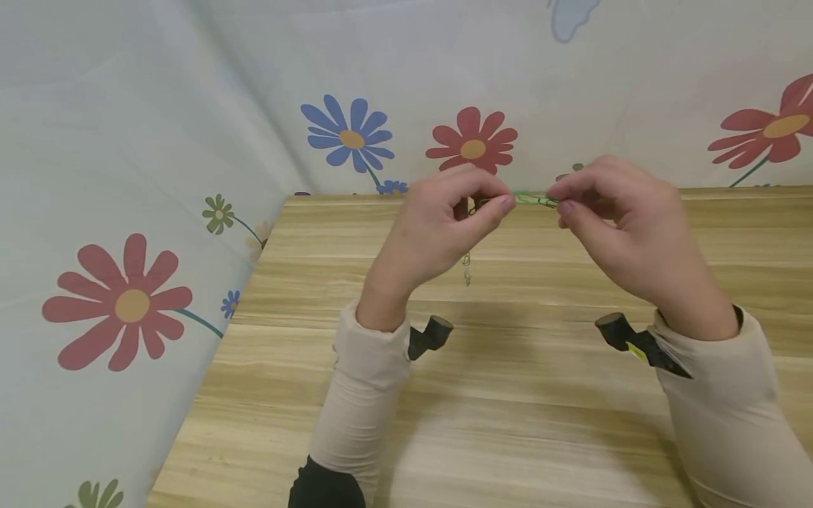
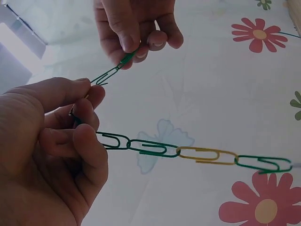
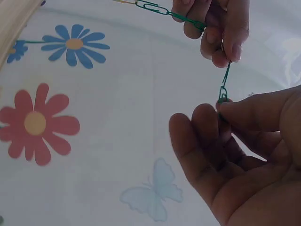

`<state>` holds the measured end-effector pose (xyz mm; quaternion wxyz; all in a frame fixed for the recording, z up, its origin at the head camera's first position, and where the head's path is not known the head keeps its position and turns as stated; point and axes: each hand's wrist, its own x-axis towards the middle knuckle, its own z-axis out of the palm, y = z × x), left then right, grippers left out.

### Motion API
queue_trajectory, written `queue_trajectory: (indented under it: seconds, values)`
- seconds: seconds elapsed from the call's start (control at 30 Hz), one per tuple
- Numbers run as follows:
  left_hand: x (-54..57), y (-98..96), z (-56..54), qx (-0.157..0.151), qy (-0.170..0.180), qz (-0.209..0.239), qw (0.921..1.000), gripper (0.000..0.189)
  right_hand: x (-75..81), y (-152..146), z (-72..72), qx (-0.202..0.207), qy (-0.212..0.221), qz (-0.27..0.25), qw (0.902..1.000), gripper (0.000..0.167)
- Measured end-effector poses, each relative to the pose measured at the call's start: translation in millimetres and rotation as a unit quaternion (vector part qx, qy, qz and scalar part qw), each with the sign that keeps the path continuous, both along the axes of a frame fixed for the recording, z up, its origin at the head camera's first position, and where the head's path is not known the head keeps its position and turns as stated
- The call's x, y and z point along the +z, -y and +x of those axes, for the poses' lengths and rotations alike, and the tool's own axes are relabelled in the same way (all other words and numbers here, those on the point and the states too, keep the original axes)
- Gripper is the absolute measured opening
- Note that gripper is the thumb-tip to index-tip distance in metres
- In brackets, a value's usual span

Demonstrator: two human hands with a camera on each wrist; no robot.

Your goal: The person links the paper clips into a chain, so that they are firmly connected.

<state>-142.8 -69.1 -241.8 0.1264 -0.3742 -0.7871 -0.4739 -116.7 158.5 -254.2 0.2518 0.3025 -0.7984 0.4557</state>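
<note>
Above the far edge of the table, my left hand (image 1: 438,222) and right hand (image 1: 635,219) face each other with linked paper clips between their fingertips. My left hand pinches a green paper clip (image 2: 104,76) of the chain between thumb and index finger. The right thumb and fingers pinch another green paper clip (image 3: 223,93) hooked to it. From under the left hand hangs the rest of the paper clip chain (image 1: 467,268). In the left wrist view it shows green clips and a yellow paper clip (image 2: 207,154). The fingertips hide parts of both pinched clips.
A wood-grain table (image 1: 305,282) lies below the hands. Behind it and on the left hangs a pale cloth (image 1: 190,106) printed with flowers. Black camera mounts sit at both wrists, over beige sleeves (image 1: 368,367).
</note>
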Motion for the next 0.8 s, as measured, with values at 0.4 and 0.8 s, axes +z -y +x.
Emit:
queue_trajectory:
  seconds: [0.4,0.8]
  values:
    - [0.0,2.2,-1.0,-0.011,0.042,-0.043,0.9981,0.008,4.5,-9,2.9,-0.04,0.037,0.02,0.9983,0.007]
    - [-3.9,2.5,-8.5,-0.029,0.108,-0.073,0.991,0.012,9.6,-34,-2.7,0.093,0.02,-0.278,0.9559,0.015]
